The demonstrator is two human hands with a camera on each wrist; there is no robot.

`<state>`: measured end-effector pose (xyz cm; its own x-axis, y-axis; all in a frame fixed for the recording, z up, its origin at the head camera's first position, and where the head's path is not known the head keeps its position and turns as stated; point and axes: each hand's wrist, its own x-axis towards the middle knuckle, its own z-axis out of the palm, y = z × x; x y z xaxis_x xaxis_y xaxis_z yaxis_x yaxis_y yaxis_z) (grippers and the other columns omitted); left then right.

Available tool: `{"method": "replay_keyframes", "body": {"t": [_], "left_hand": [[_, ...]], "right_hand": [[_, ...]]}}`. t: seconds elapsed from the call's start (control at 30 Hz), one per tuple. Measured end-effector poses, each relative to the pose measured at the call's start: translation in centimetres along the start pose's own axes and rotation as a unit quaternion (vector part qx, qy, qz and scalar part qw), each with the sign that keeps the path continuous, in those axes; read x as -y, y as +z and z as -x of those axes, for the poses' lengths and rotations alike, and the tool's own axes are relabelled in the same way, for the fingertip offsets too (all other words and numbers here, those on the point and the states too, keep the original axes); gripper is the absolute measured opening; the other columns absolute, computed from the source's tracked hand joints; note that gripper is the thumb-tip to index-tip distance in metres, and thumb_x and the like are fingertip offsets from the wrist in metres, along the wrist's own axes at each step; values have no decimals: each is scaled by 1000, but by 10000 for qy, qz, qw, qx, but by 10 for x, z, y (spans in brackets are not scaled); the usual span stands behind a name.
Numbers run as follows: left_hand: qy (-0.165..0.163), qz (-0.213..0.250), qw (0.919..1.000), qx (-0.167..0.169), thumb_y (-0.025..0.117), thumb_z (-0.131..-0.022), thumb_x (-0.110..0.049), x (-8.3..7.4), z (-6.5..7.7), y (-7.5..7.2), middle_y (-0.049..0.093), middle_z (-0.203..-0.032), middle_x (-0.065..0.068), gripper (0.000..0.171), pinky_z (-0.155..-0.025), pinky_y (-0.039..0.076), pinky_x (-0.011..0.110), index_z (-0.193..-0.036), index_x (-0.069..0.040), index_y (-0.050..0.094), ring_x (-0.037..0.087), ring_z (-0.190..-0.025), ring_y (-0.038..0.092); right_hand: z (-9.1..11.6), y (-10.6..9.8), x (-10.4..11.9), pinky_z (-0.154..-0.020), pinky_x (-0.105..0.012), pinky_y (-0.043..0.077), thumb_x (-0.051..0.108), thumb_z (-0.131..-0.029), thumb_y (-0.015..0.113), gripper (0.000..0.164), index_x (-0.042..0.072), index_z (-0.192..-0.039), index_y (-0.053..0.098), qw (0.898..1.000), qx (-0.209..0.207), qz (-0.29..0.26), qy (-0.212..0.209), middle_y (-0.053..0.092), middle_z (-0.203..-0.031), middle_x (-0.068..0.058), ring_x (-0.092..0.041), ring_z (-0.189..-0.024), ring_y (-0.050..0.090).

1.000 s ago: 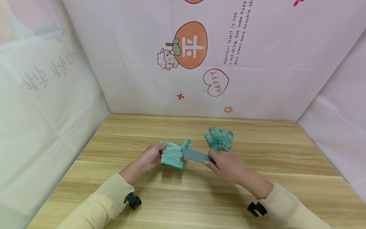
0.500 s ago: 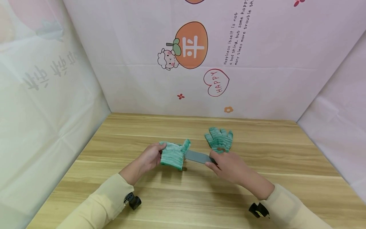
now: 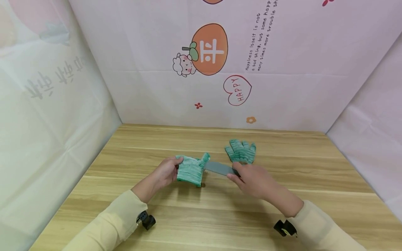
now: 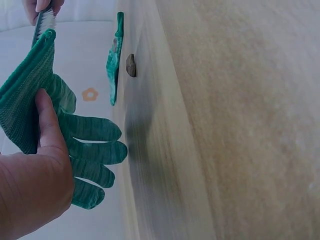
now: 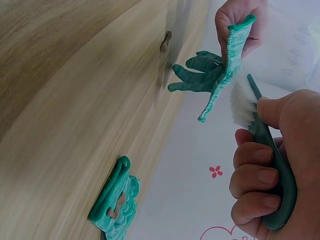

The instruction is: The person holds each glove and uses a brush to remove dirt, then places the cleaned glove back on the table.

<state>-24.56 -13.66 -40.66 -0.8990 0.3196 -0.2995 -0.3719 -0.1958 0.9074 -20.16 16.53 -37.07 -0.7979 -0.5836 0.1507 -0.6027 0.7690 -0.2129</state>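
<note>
Green knitted fabric distinguishes the glove [image 3: 189,171], which is near the centre of the head view, raised above the wooden table [image 3: 194,223]. The left hand [image 3: 166,171], left of centre, grips the glove at one side with its thumb against the cloth; its other fingers are partly hidden. The right hand [image 3: 255,179], right of centre, grasps a brush [image 3: 220,168]; as the right wrist view shows at its right edge, the fingers are curled round the handle and the thumb rests on the back. White bristles [image 5: 242,102] face the glove and lie just beside it; whether their tips touch the knit cannot be told. In the left wrist view, the glove's four fingers [image 4: 95,129] hang loose, left of centre. The step in hand appears to be brushing the cloth. Done well, it would call for the left hand to hold the fabric taut near the bristles, since slack knit is likely to swing away from each stroke. Short, light strokes, with the bristles laid flat and led away from the holding thumb, would probably snag less yarn. A second glove [image 3: 242,151] lies on the table, above and right of centre in the head view; a small brown object [image 4: 131,65], of uncertain nature, lies on the table, upper middle of the left wrist view.
</note>
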Motion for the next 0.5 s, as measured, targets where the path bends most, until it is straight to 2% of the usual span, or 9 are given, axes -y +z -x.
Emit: {"method": "replay_keyframes", "body": {"t": [0.5], "left_hand": [[-64, -44, 10000, 44, 34, -108, -17, -3, -4, 4, 66, -79, 3, 27, -63, 56, 25, -112, 3, 50, 12, -68, 67]], "right_hand": [[6, -5, -11, -45, -22, 28, 37, -102, 52, 28, 16, -85, 47, 9999, -48, -5, 131, 36, -58, 8, -5, -47, 31]]}}
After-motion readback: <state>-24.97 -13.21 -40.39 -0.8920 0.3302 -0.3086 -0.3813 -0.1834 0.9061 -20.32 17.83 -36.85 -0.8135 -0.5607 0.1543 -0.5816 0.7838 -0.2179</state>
